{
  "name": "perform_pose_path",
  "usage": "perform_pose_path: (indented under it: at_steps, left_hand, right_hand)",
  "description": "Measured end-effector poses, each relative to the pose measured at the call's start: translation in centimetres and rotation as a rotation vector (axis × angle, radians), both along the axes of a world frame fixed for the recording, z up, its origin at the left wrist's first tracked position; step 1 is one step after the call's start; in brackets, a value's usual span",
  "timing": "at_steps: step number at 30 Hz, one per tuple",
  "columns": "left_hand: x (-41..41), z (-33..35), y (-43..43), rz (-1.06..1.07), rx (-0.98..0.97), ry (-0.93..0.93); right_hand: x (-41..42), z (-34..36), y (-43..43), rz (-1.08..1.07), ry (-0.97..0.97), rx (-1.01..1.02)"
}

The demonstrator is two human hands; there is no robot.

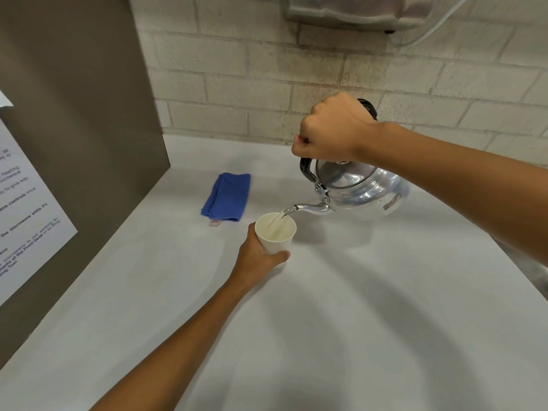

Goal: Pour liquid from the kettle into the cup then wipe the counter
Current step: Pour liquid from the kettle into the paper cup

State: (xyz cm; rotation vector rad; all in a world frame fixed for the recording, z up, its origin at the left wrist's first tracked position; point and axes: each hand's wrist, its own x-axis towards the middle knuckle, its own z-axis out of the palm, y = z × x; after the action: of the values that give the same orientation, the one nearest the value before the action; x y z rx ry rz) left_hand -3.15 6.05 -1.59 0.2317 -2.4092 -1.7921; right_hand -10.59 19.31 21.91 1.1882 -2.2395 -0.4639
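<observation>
A pale grey desk (326, 321) is set against a wall of light painted blocks (237, 84), with a brown panel (74, 114) at the left carrying a white printed notice (26, 209). A shiny round metal kettle with a black handle (364, 188) is held tilted above the desk by the right hand (332, 132), which is closed in a fist around the handle directly above the kettle's lid. The kettle's thin curved spout (308, 207) is pointed left and down, its tip just over the rim of a small white paper cup (275, 232). A stream of liquid is seen running from the spout into the cup, where pale liquid is gathered. The cup is stood on the desk and is wrapped from the near left side by the left hand (258, 256), the thumb being pressed against its near side at the base. A folded blue cloth (226, 197) is laid flat on the desk beyond the cup, to its left, apart from both hands.
</observation>
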Motion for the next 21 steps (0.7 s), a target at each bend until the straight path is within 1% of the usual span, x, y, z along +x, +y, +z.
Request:
perform_pose_path:
  at_steps: [21]
  left_hand:
    - [0.1, 0.22, 0.06, -0.015, 0.012, 0.012]
  right_hand:
    - [0.13, 0.37, -0.34, -0.002, 0.017, 0.037]
